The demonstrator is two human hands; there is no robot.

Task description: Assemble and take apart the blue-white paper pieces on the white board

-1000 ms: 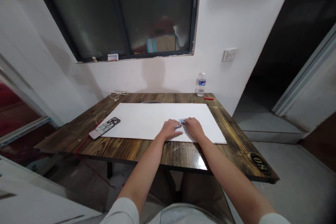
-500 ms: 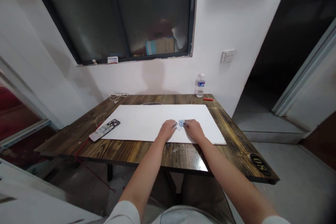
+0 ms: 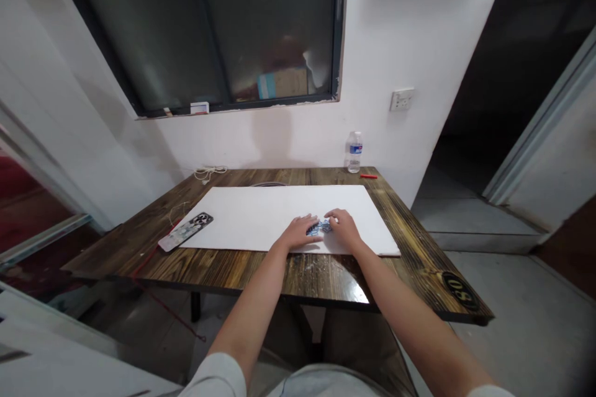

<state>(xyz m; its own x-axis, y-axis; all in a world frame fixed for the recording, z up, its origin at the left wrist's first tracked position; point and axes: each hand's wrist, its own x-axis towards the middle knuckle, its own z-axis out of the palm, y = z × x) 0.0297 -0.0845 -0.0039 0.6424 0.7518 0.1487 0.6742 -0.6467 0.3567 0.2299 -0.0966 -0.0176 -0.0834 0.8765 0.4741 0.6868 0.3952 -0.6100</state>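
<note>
A small cluster of blue-and-white pieces (image 3: pixel 325 226) lies on the white board (image 3: pixel 261 214); they are too small to tell their kind. My left hand (image 3: pixel 300 232) rests at the cluster's left side, fingers stretched forward and thumb held apart, with some of the pieces showing between thumb and fingers. To the right, my right hand (image 3: pixel 344 229) has its fingers curled in at the cluster's edge. Whatever its fingertips pinch, if anything, is hidden.
A phone (image 3: pixel 186 231) overlaps the board's left edge beside a red cord (image 3: pixel 153 255). White cable (image 3: pixel 209 172) lies at the table's back left. A water bottle (image 3: pixel 354 152) and a red pen-like object (image 3: pixel 369 177) are at the back right of the wooden table (image 3: pixel 410 260).
My left hand has spread its fingers over the left part of the pieces, thumb apart. My right hand's fingers have lifted and curled slightly. The pieces are bunched differently.
</note>
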